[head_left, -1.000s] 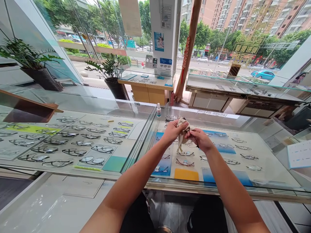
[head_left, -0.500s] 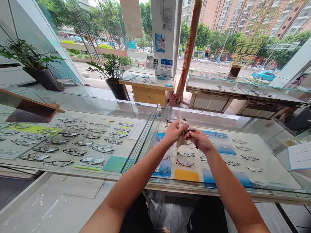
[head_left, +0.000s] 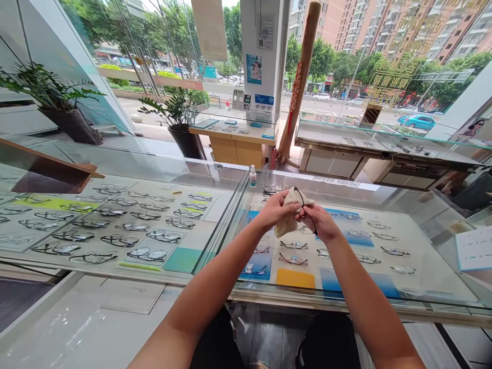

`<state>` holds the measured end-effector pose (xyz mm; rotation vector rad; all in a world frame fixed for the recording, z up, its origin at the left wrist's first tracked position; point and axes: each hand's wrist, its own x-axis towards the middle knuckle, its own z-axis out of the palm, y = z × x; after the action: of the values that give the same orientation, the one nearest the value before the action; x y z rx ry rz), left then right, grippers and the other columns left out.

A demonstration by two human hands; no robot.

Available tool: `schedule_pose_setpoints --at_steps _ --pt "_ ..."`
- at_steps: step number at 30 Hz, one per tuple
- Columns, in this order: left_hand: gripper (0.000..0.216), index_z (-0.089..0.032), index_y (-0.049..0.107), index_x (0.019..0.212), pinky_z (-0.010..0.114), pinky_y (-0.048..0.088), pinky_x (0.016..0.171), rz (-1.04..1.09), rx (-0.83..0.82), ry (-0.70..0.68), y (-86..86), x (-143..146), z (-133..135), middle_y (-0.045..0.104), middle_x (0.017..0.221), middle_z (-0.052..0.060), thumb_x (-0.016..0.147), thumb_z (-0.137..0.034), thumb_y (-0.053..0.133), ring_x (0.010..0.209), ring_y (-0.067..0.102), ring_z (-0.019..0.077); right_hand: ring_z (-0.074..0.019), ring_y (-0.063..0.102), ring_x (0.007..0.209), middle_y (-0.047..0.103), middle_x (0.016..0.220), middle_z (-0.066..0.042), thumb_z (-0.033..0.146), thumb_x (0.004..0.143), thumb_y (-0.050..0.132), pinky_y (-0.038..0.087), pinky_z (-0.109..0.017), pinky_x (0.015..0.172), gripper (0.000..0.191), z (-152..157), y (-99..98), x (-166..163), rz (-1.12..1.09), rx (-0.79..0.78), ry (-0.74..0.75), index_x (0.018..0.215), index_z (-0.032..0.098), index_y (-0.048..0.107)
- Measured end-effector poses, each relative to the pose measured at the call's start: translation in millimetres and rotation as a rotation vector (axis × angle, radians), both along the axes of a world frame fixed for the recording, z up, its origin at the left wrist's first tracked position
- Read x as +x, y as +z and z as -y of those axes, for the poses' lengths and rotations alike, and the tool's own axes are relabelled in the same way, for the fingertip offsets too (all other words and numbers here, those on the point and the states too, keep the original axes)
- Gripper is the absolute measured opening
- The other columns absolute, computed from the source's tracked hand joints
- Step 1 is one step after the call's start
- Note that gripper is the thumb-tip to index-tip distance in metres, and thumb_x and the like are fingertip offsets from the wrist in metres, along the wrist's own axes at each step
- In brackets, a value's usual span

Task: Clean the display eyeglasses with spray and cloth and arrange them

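Note:
Over the right-hand glass case, my left hand [head_left: 277, 209] is closed on a beige cleaning cloth [head_left: 286, 225], its thumb pressed on the fabric. The cloth covers part of a pair of dark-framed eyeglasses [head_left: 302, 197]. My right hand [head_left: 321, 220] pinches the eyeglasses near the frame, and one dark temple hangs down below its fingers. The lens under the cloth is hidden. Both hands almost meet. Just beyond them a small spray bottle [head_left: 252, 176] with a white top stands upright on the glass.
Under the glass of the right display case [head_left: 417, 230] lie several eyeglasses and a yellow pad [head_left: 295, 278]. The left display case [head_left: 134, 215] holds several more rows. A wooden stand [head_left: 49, 166] sits at far left, a white card [head_left: 474, 247] at far right.
The cloth is more spread out and hangs lower left of the fingers. More of the dark frame shows above it. My right hand has shifted slightly right.

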<state>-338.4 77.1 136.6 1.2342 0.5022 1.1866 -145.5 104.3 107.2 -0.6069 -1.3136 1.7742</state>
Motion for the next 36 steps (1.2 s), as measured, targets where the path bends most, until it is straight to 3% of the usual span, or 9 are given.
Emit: schedule_pose_setpoints --at_steps 6,10,15,20,27,31,36 --pt "0.053 -0.017 0.064 0.080 0.027 0.048 0.055 -0.055 0.041 0.161 -8.7 6 -5 0.071 0.064 0.004 0.092 -0.066 0.077 0.049 0.060 0.0138 -0.0208 0.068 0.088 0.076 0.086 -0.008 0.054 0.081 0.092 0.055 -0.032 0.087 0.037 4 0.9 -6 0.046 0.033 0.059 0.080 0.019 0.080" --pt "0.060 -0.015 0.068 0.077 0.029 0.053 0.061 -0.072 0.050 0.124 -13.2 3 -10 0.071 0.065 0.006 0.098 -0.072 0.066 0.058 0.067 0.0171 -0.0207 0.068 0.088 0.075 0.086 -0.007 0.055 0.081 0.092 0.055 -0.032 0.086 0.037 2 1.9 -2 0.039 0.025 0.037 0.080 0.020 0.079" --pt "0.053 -0.014 0.071 0.087 0.032 0.058 0.071 0.018 0.010 0.060 -8.7 1 -7 0.073 0.074 0.006 0.090 -0.067 0.080 0.067 0.070 0.0184 -0.0202 0.067 0.087 0.074 0.086 -0.006 0.054 0.080 0.092 0.055 -0.032 0.083 0.036 -1 0.1 2 0.000 0.005 -0.009 0.078 0.021 0.078" --pt "0.049 -0.016 0.067 0.099 0.028 0.055 0.064 0.055 -0.004 0.095 -6.2 8 -3 0.072 0.071 0.002 0.080 -0.052 0.094 0.059 0.064 0.0141 -0.0196 0.066 0.086 0.074 0.086 -0.006 0.057 0.079 0.093 0.055 -0.033 0.083 0.039 3 0.2 -5 -0.008 0.009 0.009 0.080 0.021 0.077" --pt "0.059 -0.019 0.060 0.076 0.026 0.039 0.045 -0.005 0.018 0.294 -15.3 14 -6 0.064 0.053 0.000 0.092 -0.075 0.072 0.040 0.053 0.0120 -0.0183 0.062 0.082 0.074 0.087 -0.006 0.058 0.081 0.092 0.050 -0.032 0.078 0.039 9 0.9 -12 0.055 0.047 0.058 0.081 0.021 0.078" --pt "0.066 -0.017 0.064 0.074 0.028 0.046 0.053 -0.011 -0.015 0.248 -14.5 11 -9 0.068 0.059 0.003 0.090 -0.081 0.069 0.049 0.060 0.0146 -0.0201 0.066 0.089 0.075 0.089 -0.006 0.057 0.082 0.091 0.052 -0.032 0.083 0.038 6 1.2 -8 0.031 0.053 0.030 0.082 0.021 0.080" --pt "0.068 -0.014 0.071 0.086 0.029 0.052 0.068 0.062 -0.105 0.336 -12.4 7 -11 0.074 0.075 0.005 0.077 -0.081 0.082 0.069 0.066 0.0176 -0.0193 0.065 0.090 0.075 0.092 -0.006 0.052 0.088 0.087 0.052 -0.031 0.081 0.032 1 6.4 6 -0.047 0.087 -0.043 0.082 0.022 0.077"
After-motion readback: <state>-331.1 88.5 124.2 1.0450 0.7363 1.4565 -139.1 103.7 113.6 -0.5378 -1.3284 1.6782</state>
